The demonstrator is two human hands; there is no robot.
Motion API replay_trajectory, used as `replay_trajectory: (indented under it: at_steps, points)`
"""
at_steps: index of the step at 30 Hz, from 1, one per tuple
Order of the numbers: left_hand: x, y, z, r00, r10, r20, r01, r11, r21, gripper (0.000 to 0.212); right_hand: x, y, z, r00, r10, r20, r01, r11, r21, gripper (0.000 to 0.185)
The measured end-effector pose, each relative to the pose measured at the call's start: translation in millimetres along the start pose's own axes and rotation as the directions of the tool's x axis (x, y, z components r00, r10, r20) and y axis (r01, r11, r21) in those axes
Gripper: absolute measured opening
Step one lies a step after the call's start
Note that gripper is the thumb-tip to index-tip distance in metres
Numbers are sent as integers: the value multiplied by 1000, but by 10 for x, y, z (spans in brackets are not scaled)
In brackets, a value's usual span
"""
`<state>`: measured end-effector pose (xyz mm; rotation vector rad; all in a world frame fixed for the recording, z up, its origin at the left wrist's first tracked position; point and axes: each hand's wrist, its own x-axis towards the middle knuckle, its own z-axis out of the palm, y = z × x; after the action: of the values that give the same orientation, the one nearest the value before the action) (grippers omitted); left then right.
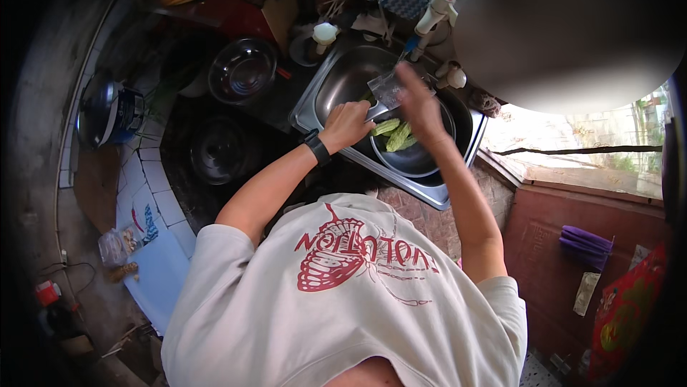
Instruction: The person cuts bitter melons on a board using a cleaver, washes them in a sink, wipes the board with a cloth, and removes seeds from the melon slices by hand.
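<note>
My left hand (349, 125), with a black watch on its wrist, grips the handle of a cleaver (384, 90) held over a stainless steel sink (343, 73). The blade looks wet and glinting. Beside it, my right hand (419, 108) is blurred by motion; its fingers point towards the tap, and I cannot tell whether they touch the blade. Below both hands, a metal bowl (416, 166) stands in the right part of the sink. Pale green ridged vegetable pieces, likely bitter melon (399, 136), lie in it, partly hidden by my right hand.
A white tap (437, 11) rises behind the sink. Left of it are a clear bowl (242, 71) and a round lid (219, 150) on a dark counter. A rice cooker (110, 110) stands farther left. Right are a window (585, 151) and a red door (542, 226).
</note>
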<state>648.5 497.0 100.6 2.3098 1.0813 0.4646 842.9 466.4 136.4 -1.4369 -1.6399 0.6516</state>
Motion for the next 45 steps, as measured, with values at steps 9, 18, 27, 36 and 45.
replay_trajectory:
  at_steps: [9,18,27,36,45]
  points:
    - [-289,159,-25,999,-45,15,44,998,46,26,18,1161,-121,962,29,270,143,790,-596,72]
    - [-180,246,310,927,-374,-35,363,915,-174,38,-383,833,511,744,572,344,-651,508,564,56]
    - [-32,396,399,950,-205,-234,132,946,-295,29,-173,770,508,728,444,523,-583,-2,813,15]
    - [425,246,116,881,-453,-138,138,523,-841,21,-80,972,409,860,419,292,-499,812,303,39]
    - [1151,128,232,809,-292,510,204,-674,-710,29,-376,930,110,978,178,111,-93,844,-528,42]
